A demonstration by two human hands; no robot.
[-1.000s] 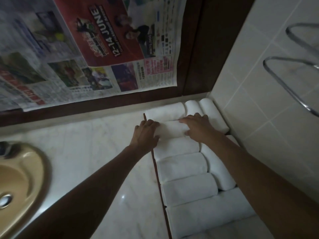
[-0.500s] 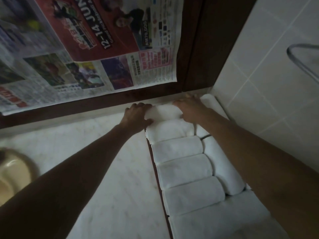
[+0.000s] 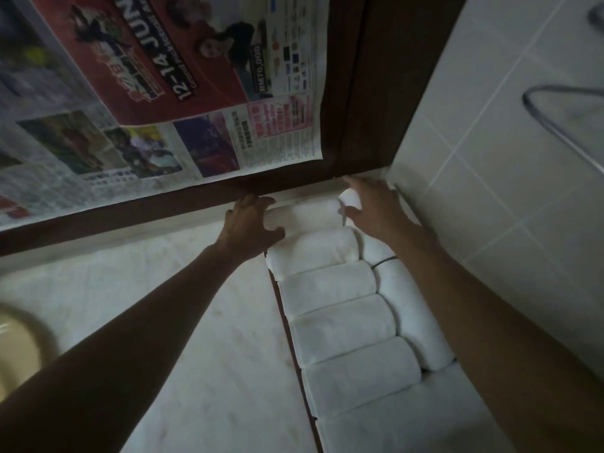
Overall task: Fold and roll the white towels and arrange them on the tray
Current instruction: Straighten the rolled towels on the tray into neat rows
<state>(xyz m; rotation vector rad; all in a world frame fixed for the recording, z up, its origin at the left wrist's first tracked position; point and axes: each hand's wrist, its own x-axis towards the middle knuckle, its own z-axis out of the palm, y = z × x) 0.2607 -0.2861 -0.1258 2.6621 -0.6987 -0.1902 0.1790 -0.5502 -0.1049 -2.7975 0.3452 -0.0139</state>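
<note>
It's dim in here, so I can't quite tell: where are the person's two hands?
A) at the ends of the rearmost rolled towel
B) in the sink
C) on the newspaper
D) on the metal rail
A: the left hand and right hand flank the rearmost rolled towel by the wall.

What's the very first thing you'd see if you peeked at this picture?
The neat row of rolled white towels on the right, packed beside the tiled wall, catches the eye first. At its far end the left hand grips the farthest towel, while the right hand rests on the towels next to it. Above them hangs a big newspaper with a bright red advert.
</note>
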